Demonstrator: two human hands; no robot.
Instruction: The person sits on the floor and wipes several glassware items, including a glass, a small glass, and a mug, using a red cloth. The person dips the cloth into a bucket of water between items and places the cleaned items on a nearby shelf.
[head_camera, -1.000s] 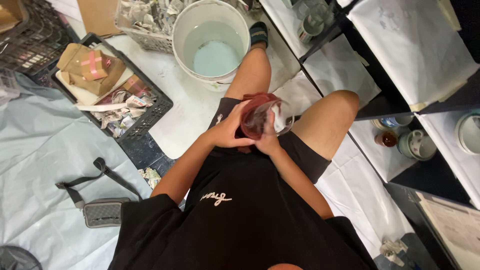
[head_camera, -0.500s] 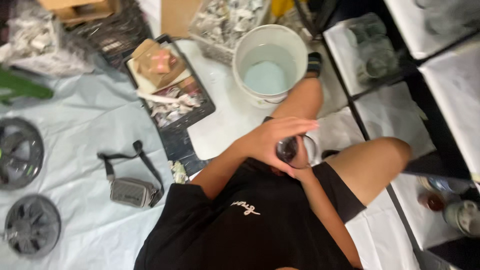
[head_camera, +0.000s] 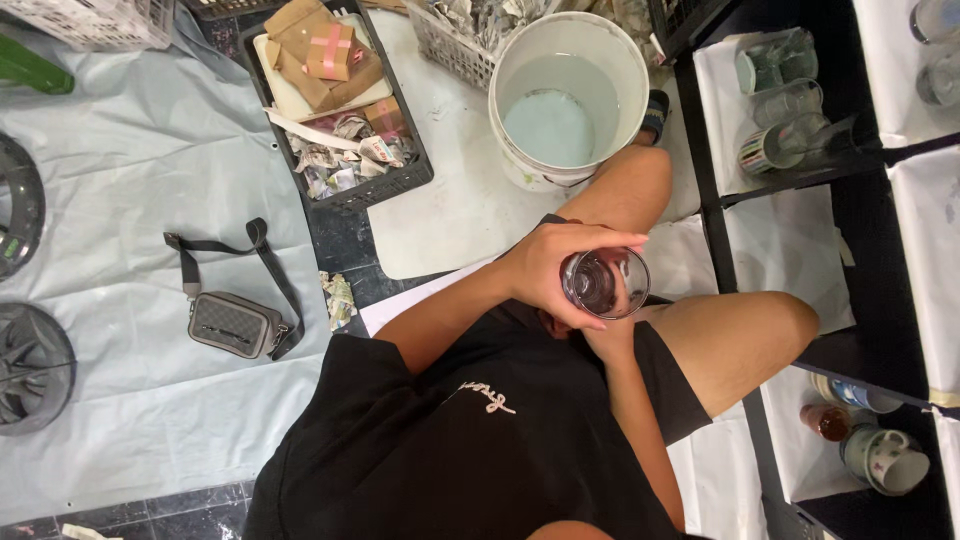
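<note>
I sit on the floor and hold a clear drinking glass (head_camera: 605, 283) over my lap, seen from above through its open mouth. My left hand (head_camera: 555, 265) wraps around the glass from the left, fingers stretched over its far rim. My right hand (head_camera: 600, 325) is mostly hidden beneath the glass and supports it from below. A white bucket (head_camera: 610, 70) with pale blue water stands just beyond my left knee.
A black crate (head_camera: 400, 180) holds cardboard boxes and crumpled newspaper. A grey shoulder bag (head_camera: 230, 322) lies on the pale sheet at left, near two fan grilles (head_camera: 30, 365). Black shelves (head_camera: 860, 160) at right carry glasses and cups (head_camera: 880, 455). A basket of paper-wrapped items (head_camera: 455, 40) stands behind the bucket.
The view has swung left, so my lap and the glass now sit further right. The reddish cloth seen around the glass a second ago is gone; the glass shows bare.
</note>
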